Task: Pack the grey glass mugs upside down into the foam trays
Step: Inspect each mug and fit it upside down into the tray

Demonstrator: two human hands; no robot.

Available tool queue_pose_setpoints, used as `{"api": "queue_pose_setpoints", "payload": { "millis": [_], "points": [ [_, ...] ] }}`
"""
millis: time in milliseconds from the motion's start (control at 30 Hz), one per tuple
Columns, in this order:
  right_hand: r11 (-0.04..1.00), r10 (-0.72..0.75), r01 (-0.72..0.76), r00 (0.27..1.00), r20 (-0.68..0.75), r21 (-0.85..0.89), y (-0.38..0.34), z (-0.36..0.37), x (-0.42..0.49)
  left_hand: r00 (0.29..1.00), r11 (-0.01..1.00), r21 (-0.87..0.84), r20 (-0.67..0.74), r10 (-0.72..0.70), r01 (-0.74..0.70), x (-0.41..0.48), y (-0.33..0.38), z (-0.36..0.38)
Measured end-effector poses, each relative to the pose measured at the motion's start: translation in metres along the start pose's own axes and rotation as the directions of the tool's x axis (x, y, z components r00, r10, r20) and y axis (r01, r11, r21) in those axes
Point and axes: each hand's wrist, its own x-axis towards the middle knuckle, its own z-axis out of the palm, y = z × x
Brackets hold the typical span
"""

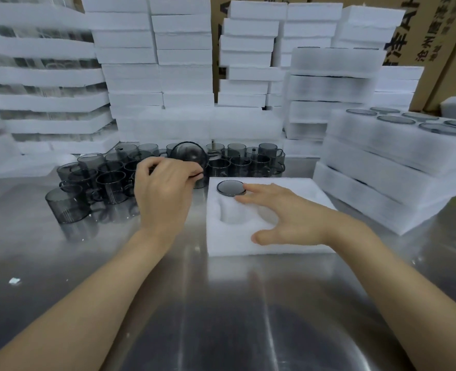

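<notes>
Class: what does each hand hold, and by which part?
Left hand grips a tilted grey mug by its lower side; right hand holds nothing.

Foam tray on table, one mug in it, loose mugs left, stacked trays right.

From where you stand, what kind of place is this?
Probably a packing station in a glassware factory or warehouse. Stacks of white foam trays fill the back, brown cardboard cartons stand behind them, and many loose grey glass mugs wait on a steel table.
</notes>
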Motion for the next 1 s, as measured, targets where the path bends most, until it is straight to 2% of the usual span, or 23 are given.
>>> {"api": "queue_pose_setpoints", "payload": {
  "millis": [100, 167, 233, 333, 400, 467, 533, 633, 733, 833, 1000],
  "points": [
    [0.998, -0.058, 0.054, 0.978, -0.2, -0.023, -0.002, 0.008, 0.005, 0.974, 0.978, 0.038, -0.09, 0.209, -0.207, 0.001, 0.011, -0.008],
    [0.993, -0.057, 0.088, 0.94, -0.336, 0.08, -0.004, 0.013, 0.007, 0.952, 0.956, 0.049, -0.087, 0.293, -0.29, 0.001, 0.018, -0.008],
    [0.978, -0.002, 0.097, 0.89, -0.455, 0.186, -0.004, 0.017, 0.01, 0.93, 0.933, 0.056, -0.077, 0.36, -0.357, -0.001, 0.022, -0.006],
    [0.958, 0.044, 0.14, 0.791, -0.61, 0.252, -0.001, 0.018, 0.013, 0.901, 0.903, 0.048, -0.061, 0.43, -0.427, -0.004, 0.022, -0.002],
    [0.965, -0.032, 0.193, 0.76, -0.649, 0.178, -0.001, 0.016, 0.012, 0.875, 0.878, 0.053, -0.069, 0.478, -0.475, -0.006, 0.023, 0.001],
    [0.971, -0.135, 0.229, 0.765, -0.629, 0.07, 0.0, 0.017, 0.011, 0.851, 0.856, 0.054, -0.088, 0.518, -0.515, -0.007, 0.027, 0.003],
    [0.967, -0.167, 0.251, 0.765, -0.622, 0.049, 0.002, 0.019, 0.012, 0.857, 0.863, 0.042, -0.107, 0.505, -0.503, -0.009, 0.031, 0.004],
    [0.961, -0.163, 0.269, 0.745, -0.647, 0.068, 0.007, 0.019, 0.015, 0.917, 0.92, -0.022, -0.091, 0.388, -0.392, -0.012, 0.034, 0.006],
    [0.952, -0.199, 0.3, 0.749, -0.632, 0.057, 0.007, 0.019, 0.015, 0.973, 0.968, -0.101, 0.0, 0.231, -0.23, -0.017, 0.031, 0.009],
    [0.953, -0.207, 0.299, 0.772, -0.6, 0.056, 0.006, 0.02, 0.015, 0.987, 0.984, -0.151, 0.114, 0.113, -0.095, -0.019, 0.027, 0.01],
    [0.966, -0.185, 0.254, 0.795, -0.577, 0.04, 0.008, 0.021, 0.015, 0.987, 0.976, -0.208, 0.125, 0.097, -0.07, -0.021, 0.026, 0.014]
  ]
}}
